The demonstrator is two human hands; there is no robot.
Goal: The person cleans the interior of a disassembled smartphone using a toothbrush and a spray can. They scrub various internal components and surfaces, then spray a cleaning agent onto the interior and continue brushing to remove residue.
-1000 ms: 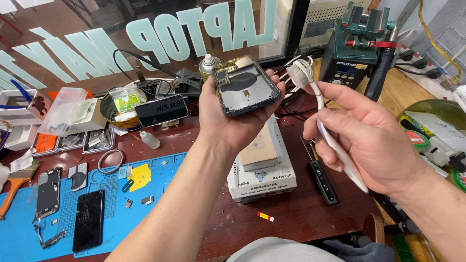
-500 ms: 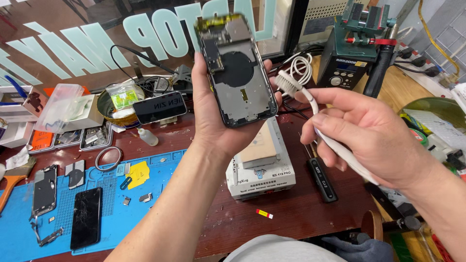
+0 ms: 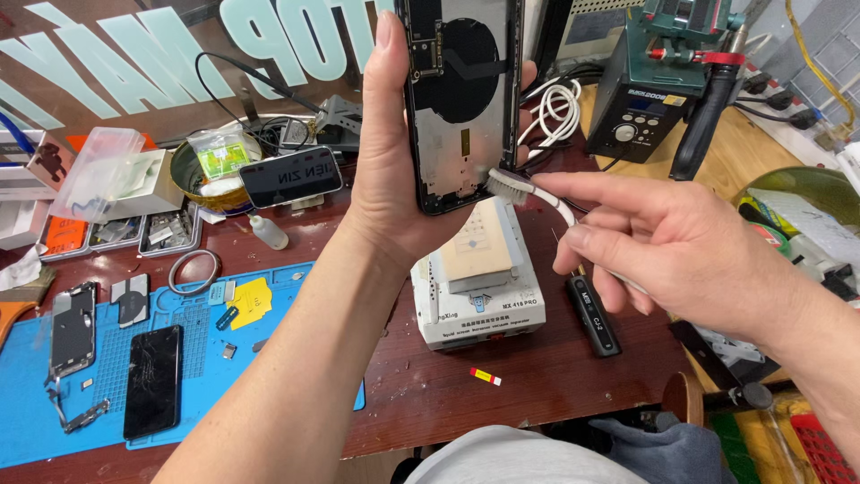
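- Left hand [image 3: 394,193] raised upright, fingers wrapped around the edges of an opened black smartphone housing [image 3: 461,99] with bare metal inside and a round dark coil patch; firm grip, thumb along the left edge.
- Right hand [image 3: 690,246] mostly closed, pinching a thin white-handled brush [image 3: 537,193]; index finger stretched along the handle.
- Brush bristles touch the lower right inner part of the housing, just beside the left palm.
- Below both hands: white box-shaped heating station with a tan top pad [image 3: 479,278] on the dark red wooden table [image 3: 421,376].
- Just under the right hand: small black stick-shaped tool [image 3: 594,314].
- Behind the right hand: dark green soldering station [image 3: 654,85], coiled white cable [image 3: 557,112] beside it.
- Well left of the left forearm: blue silicone work mat [image 3: 206,358] with a black phone screen [image 3: 152,381] and a stripped phone frame [image 3: 72,327].
- Left of the raised hand: small clear dropper bottle [image 3: 267,233] and a round bowl holding a green packet [image 3: 210,166].
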